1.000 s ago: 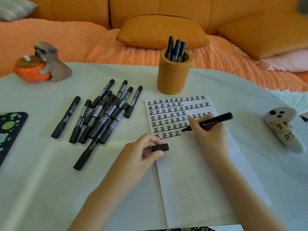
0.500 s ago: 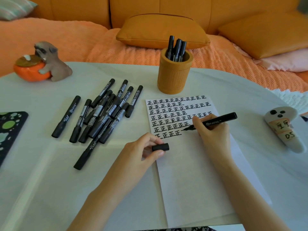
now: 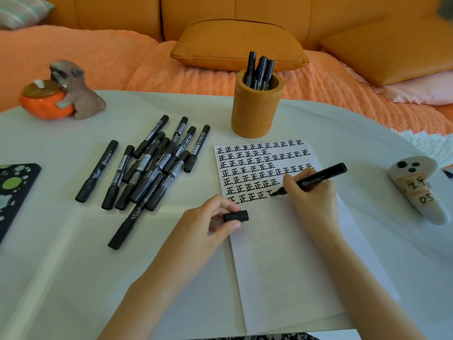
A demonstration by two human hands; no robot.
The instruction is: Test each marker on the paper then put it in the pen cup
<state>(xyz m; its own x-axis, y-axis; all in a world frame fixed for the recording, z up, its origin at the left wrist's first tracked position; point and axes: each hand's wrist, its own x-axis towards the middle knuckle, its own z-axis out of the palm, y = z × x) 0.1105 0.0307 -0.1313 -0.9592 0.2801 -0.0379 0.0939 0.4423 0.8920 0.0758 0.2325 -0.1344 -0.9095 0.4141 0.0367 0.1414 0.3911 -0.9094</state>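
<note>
Right-hand fingers (image 3: 290,184) pinch the marker (image 3: 321,176) in a writing grip low on the barrel. The tip is down on the paper (image 3: 282,253) at the end of the bottom row of characters, centre of frame. The right hand (image 3: 312,196) probably rests its heel on the sheet, but the contact is hidden under the palm. Left-hand fingers (image 3: 232,225) curl round the cap (image 3: 235,215), thumb underneath, at the sheet's left edge. The left hand (image 3: 208,220) sits lower centre.

Change from a second ago: the tip has slid a little right along the bottom row. A fresh partial character now follows the finished ones there, only a top bar and a vertical so far. Left hand and cap have not moved. The ink goes down dark, so this marker reads as working, with its test character half done.

Outward: the pen cup (image 3: 257,114) stands just above the paper's top edge, upper centre, with a few markers in the cup (image 3: 261,69) standing upright. Loose markers (image 3: 149,168) lie piled left of the paper, all capped as far as I can see, so most of the job looks still ahead. Likely next: finish the strokes, recap, drop it in the cup. Risk: the palm smearing wet ink.

The table (image 3: 61,266) also holds a dog figurine (image 3: 73,92) upper left, a white ghost-shaped item (image 3: 416,187) at the right edge and a dark patterned board (image 3: 14,187) at the left edge.
</note>
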